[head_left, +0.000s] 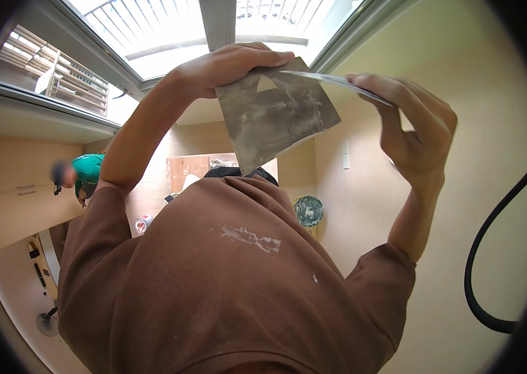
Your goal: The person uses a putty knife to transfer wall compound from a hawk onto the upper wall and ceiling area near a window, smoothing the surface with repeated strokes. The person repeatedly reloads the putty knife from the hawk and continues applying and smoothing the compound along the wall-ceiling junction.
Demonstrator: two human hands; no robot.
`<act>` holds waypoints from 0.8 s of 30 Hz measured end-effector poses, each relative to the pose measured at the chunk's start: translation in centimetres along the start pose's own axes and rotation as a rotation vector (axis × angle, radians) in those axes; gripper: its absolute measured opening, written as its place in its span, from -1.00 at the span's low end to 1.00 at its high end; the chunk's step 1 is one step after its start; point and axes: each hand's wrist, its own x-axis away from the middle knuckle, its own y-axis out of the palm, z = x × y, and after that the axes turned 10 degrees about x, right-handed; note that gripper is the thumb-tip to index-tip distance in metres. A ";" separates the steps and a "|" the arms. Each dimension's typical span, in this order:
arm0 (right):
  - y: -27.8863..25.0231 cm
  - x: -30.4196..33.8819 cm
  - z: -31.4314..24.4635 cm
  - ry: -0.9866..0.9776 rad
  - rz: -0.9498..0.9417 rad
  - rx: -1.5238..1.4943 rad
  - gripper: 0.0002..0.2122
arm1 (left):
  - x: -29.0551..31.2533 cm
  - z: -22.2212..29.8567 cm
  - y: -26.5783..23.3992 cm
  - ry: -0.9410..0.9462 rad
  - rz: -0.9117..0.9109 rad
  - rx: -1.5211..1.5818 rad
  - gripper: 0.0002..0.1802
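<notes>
Raised in front of me, my left hand (pixel 232 65) is closed on the upper edge of a flat grey metal scraper plate (pixel 282 124). Pale smears mark its face, and a light triangle shows near its top. My right hand (pixel 422 124), also raised, pinches a thin flat blade (pixel 344 84) seen almost edge-on. The blade's far end meets or overlaps the plate's upper edge; I cannot tell if they touch. Part of the left hand's grip is hidden behind the plate.
Bright windows (pixel 276 19) stand ahead, with a pale wall (pixel 375 206) on the right. A black cable (pixel 478 249) loops at far right. Below are a round bucket (pixel 308 211) and a can (pixel 143 224). At left, a person in green (pixel 89 168) bends near wooden cabinets (pixel 20 168).
</notes>
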 end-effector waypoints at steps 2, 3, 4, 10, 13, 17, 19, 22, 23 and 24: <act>0.2 -0.5 -0.2 -0.035 -0.054 0.067 -0.81 | -0.4 0.0 0.7 -0.016 -0.096 0.074 -0.45; 0.6 -0.6 -0.2 -0.058 -0.081 0.096 -0.80 | -0.6 -0.3 1.0 -0.043 -0.092 0.092 -0.43; 0.8 -0.6 -0.2 -0.059 -0.096 0.103 -0.80 | -0.8 -0.5 1.2 -0.069 -0.086 0.112 -0.41; 2.2 -0.3 0.4 -0.106 -0.160 0.046 -0.78 | -0.8 -1.0 2.3 -0.087 -0.049 0.137 -0.40; 2.9 -0.5 0.7 -0.139 -0.202 -0.032 -0.77 | -1.3 -1.8 1.9 -0.085 -0.119 0.125 -0.45; 3.5 -1.2 1.4 -0.167 -0.296 -0.120 -0.76 | -2.6 -3.2 0.8 -0.030 -0.192 -0.048 -0.46; 3.6 -1.6 1.8 -0.172 -0.344 -0.184 -0.75 | -3.4 -4.2 0.5 -0.014 -0.143 -0.080 -0.47; 3.7 -1.9 2.3 -0.150 -0.381 -0.286 -0.76 | -4.1 -4.2 -0.1 -0.026 -0.214 -0.040 -0.48; 3.8 -1.9 2.4 -0.136 -0.378 -0.307 -0.77 | -4.3 -4.0 -0.3 -0.036 -0.262 -0.012 -0.48; 3.9 -1.8 2.5 -0.124 -0.377 -0.328 -0.78 | -4.6 -4.3 -0.4 -0.054 -0.269 -0.001 -0.49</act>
